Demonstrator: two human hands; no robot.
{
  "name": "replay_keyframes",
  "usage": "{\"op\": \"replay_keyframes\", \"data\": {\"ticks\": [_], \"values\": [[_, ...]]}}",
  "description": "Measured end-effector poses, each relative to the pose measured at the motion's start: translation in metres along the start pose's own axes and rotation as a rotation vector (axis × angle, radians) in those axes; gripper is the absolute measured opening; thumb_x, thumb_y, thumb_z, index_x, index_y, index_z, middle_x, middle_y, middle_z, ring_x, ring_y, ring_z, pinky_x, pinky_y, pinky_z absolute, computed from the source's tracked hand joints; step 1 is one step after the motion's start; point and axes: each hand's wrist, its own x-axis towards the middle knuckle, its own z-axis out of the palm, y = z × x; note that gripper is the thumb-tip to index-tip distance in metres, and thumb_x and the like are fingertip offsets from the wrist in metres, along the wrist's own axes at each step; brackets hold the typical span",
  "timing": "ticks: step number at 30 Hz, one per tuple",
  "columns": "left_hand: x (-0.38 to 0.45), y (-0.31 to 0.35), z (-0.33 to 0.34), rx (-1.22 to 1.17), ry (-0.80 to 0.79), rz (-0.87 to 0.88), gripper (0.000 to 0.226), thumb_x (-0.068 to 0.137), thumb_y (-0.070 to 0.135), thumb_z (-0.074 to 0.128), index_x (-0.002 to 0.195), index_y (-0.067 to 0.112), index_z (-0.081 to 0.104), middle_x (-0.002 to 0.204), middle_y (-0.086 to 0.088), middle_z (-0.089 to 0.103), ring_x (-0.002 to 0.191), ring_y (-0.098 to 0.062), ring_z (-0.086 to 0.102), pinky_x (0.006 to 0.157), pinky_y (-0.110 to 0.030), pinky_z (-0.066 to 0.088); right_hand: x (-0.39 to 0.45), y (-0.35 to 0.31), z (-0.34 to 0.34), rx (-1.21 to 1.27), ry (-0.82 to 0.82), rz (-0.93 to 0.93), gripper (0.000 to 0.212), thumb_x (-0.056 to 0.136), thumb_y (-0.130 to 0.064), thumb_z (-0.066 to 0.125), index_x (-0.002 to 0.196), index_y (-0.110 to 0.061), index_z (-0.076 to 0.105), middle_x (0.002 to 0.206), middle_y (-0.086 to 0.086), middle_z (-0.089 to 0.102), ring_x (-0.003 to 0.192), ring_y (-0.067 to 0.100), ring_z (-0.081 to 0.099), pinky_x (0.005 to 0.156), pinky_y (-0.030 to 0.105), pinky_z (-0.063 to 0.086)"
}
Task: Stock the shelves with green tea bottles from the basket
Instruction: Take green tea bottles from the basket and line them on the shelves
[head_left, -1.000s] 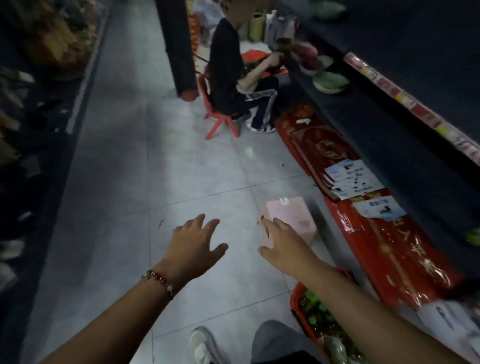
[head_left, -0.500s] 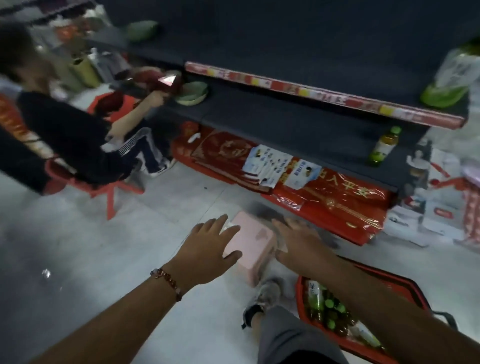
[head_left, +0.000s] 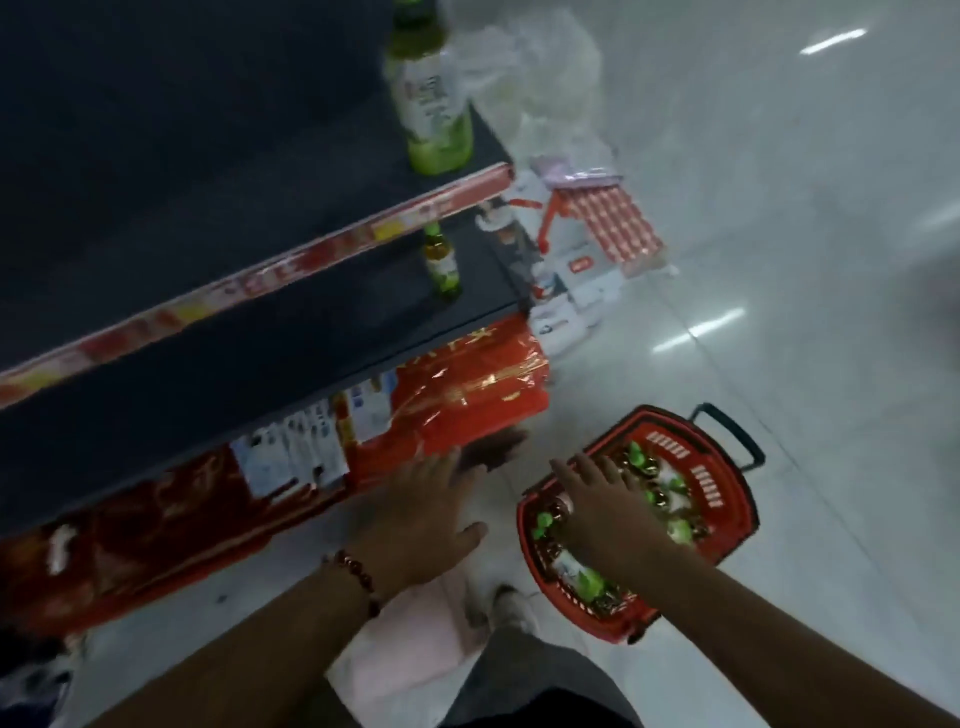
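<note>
A red shopping basket (head_left: 727, 467) sits on the floor at lower right, filled with several green-capped tea bottles (head_left: 675, 530). My right hand (head_left: 602, 499) hovers over the basket with fingers spread, holding nothing. My left hand (head_left: 426, 509), with a bead bracelet at the wrist, is open above the floor between the shelf base and the basket. One green tea bottle (head_left: 441, 262) stands at the right end of the lower dark shelf (head_left: 260, 364). A larger one (head_left: 431, 104) stands on the upper shelf (head_left: 156, 156).
A pink stool (head_left: 415, 660) lies beneath my left arm, beside my shoe (head_left: 511, 605). Red wrapped packs (head_left: 467, 400) line the shelf base. Boxes (head_left: 608, 234) and a plastic bag (head_left: 535, 67) are piled at the shelf's end. Glossy tiled floor (head_left: 805, 312) spreads to the right.
The view has swung right and down, away from the seated person. Both hands left the pink stool; my right hand now hangs over the basket.
</note>
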Motion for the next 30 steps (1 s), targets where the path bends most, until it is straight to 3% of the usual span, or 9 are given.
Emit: {"op": "replay_keyframes", "data": {"ticks": [3,7,12,19,25,30], "values": [[0.038,0.005,0.003,0.064,-0.058,0.167,0.072,0.095,0.061,0.04,0.156,0.027,0.022,0.164,-0.008,0.017,0.149,-0.027,0.02,0.12,-0.044,0.019,-0.01,0.022,0.031,0.092,0.021,0.169,0.081,0.096,-0.051,0.049,0.159,-0.026,0.005,0.166,0.009,0.007,0.152,0.036,0.004,0.123,0.054,0.009],[0.083,0.018,0.035,0.178,0.019,0.441,0.067,0.087,0.059,0.035,0.139,0.022,0.054,0.144,-0.012,0.052,0.127,-0.03,0.056,0.103,-0.046,0.045,-0.016,0.04,0.094,0.241,0.067,0.404,0.085,0.092,-0.052,0.055,0.158,-0.028,0.006,0.165,0.008,0.012,0.152,0.035,0.011,0.122,0.055,0.014],[0.155,0.019,0.12,0.299,-0.135,0.701,0.063,0.096,0.05,0.046,0.152,0.025,0.029,0.156,-0.008,0.029,0.14,-0.027,0.034,0.113,-0.044,0.029,0.01,0.029,0.207,0.372,0.092,0.645,0.085,0.095,-0.051,0.052,0.159,-0.028,-0.001,0.166,0.011,0.007,0.152,0.037,0.007,0.123,0.054,0.012],[0.248,-0.003,0.232,0.293,-0.051,0.815,0.062,0.096,0.045,0.05,0.151,0.023,0.029,0.154,-0.01,0.031,0.135,-0.03,0.041,0.11,-0.045,0.035,0.106,0.025,0.315,0.395,0.113,0.813,0.087,0.095,-0.042,0.057,0.158,-0.025,0.0,0.166,0.013,0.007,0.152,0.037,0.008,0.121,0.054,0.01],[0.282,-0.018,0.283,0.288,0.032,0.911,0.061,0.097,0.044,0.051,0.15,0.022,0.03,0.158,-0.01,0.026,0.137,-0.032,0.037,0.11,-0.046,0.034,0.163,0.049,0.369,0.331,0.07,0.877,0.092,0.094,-0.041,0.061,0.159,-0.02,-0.001,0.165,0.017,0.007,0.151,0.04,0.011,0.121,0.056,0.012],[0.301,-0.018,0.313,0.343,0.13,0.999,0.062,0.096,0.046,0.051,0.149,0.022,0.031,0.157,-0.013,0.029,0.137,-0.032,0.036,0.109,-0.048,0.035,0.178,0.076,0.405,0.242,0.024,0.865,0.092,0.091,-0.036,0.065,0.158,-0.016,0.005,0.162,0.019,0.02,0.149,0.041,0.019,0.121,0.057,0.016]]}}
